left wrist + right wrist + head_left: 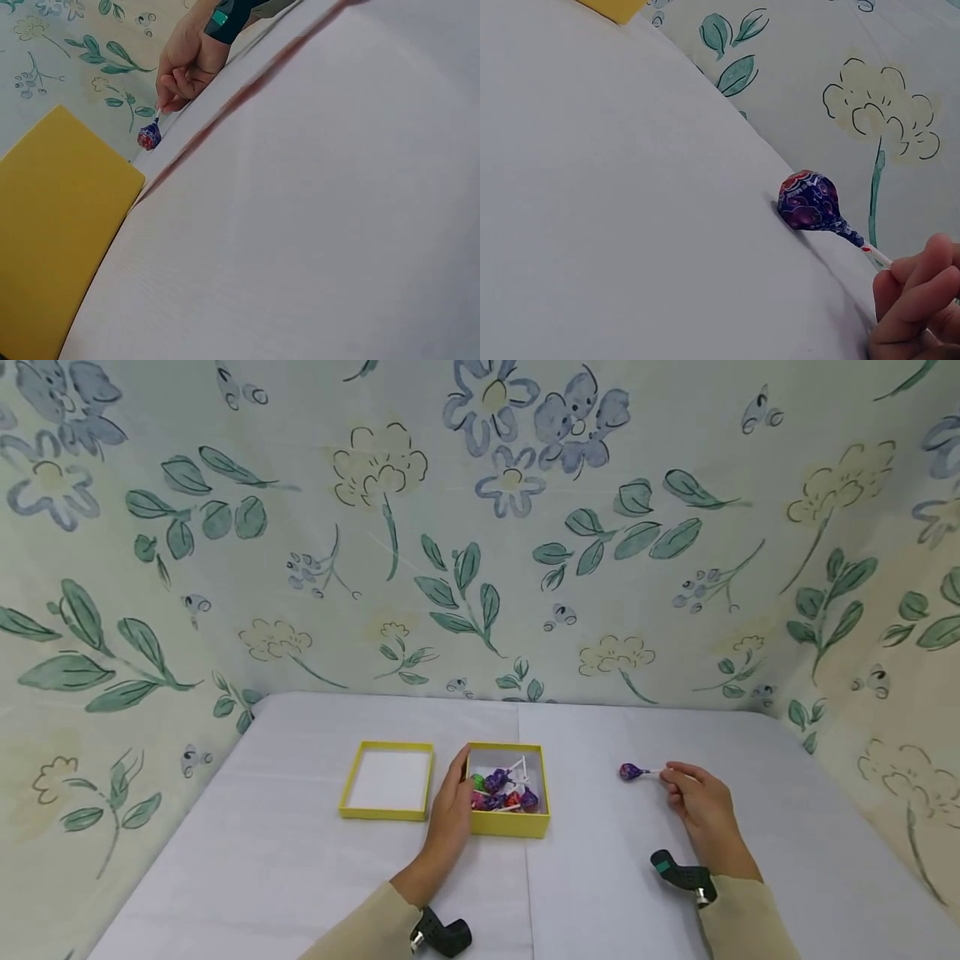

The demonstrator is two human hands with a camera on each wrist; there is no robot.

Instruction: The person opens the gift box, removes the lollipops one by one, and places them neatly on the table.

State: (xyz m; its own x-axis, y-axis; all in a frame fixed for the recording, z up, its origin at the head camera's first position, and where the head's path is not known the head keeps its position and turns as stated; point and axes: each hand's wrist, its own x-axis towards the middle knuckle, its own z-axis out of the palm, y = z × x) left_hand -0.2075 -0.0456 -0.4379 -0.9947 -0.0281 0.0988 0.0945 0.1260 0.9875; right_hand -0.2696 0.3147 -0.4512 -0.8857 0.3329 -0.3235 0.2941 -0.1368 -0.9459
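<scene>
My right hand (697, 802) pinches the white stick of a lollipop (630, 772) in a purple-blue wrapper. Its round head points left, close over the white cloth in the right wrist view. At the left side of an open yellow box (510, 824), my left hand (452, 806) rests with its fingers stretched along the wall, covering much of that side. Inside the box lie several wrapped lollipops (495, 781) in purple, red and green, some white sticks pointing up. The left wrist view shows the box's plain yellow outer wall (60, 232), with the left hand out of sight.
A yellow-rimmed lid (386, 816), white inside, lies left of the box. White cloth (592, 877) covers the table, with a fold line running to the right of the box. Behind and beside it hangs a flower-patterned curtain (480, 668). Dark camera mounts (678, 872) sit on both wrists.
</scene>
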